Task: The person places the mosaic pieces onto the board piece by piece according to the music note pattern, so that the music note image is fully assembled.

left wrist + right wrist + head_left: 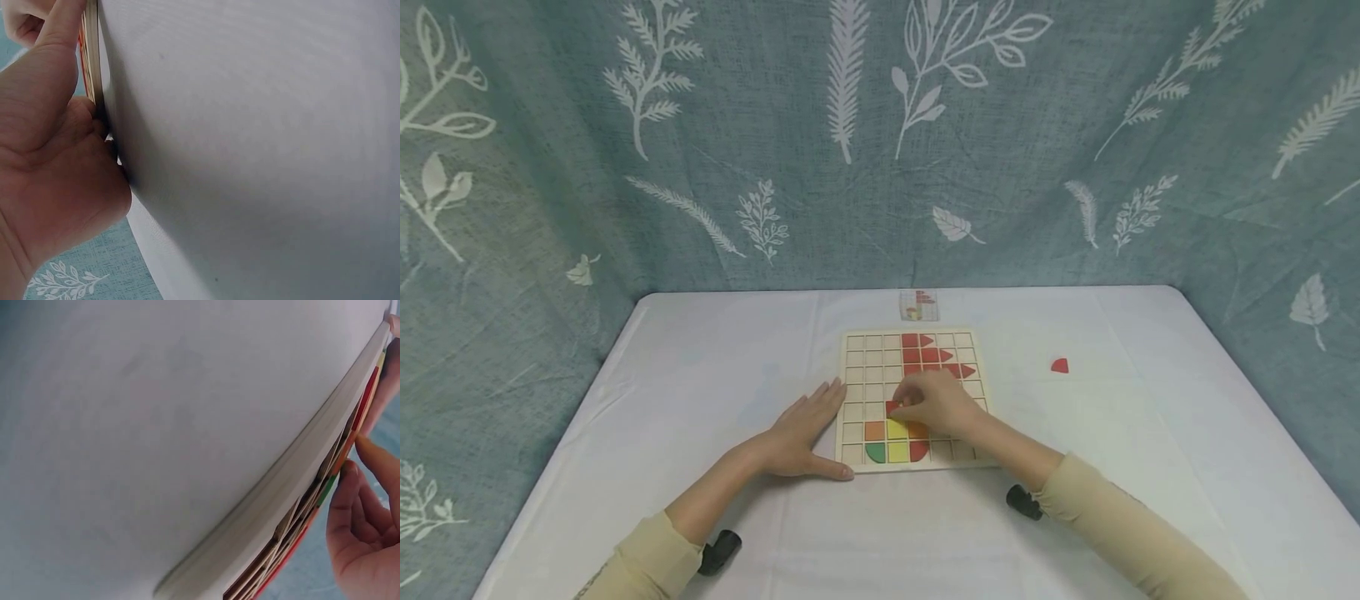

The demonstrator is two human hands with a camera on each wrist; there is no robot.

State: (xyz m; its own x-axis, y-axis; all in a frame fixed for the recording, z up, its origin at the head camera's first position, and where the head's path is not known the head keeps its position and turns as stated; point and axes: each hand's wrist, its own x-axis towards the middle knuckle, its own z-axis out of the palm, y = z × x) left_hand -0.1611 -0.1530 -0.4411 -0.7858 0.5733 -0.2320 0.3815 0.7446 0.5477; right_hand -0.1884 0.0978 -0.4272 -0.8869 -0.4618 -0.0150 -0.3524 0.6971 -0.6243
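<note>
A square wooden grid board (pixel 854 367) lies on the table with coloured tiles in some cells. My left hand (pixel 801 429) rests at its left side, fingertips at the left edge, thumb out along the near corner. Over the lower middle, my right hand (pixel 940 404) pinches a small red tile (pixel 891 407) between thumb and curled fingers, at the cell above a yellow tile (pixel 897 429); the fingers partly hide the tile. In the right wrist view the fingertips (pixel 349 467) are right at the board's tiled surface. An orange tile (pixel 874 431) and a green rounded tile (pixel 876 452) sit nearby.
Rows of red tiles (pixel 931 355) with pointed ends fill part of the board's upper right. A loose red quarter-round tile (pixel 1060 366) lies on the white table (pixel 737 350) to the right. Beyond the board is a small pattern card (pixel 919 306).
</note>
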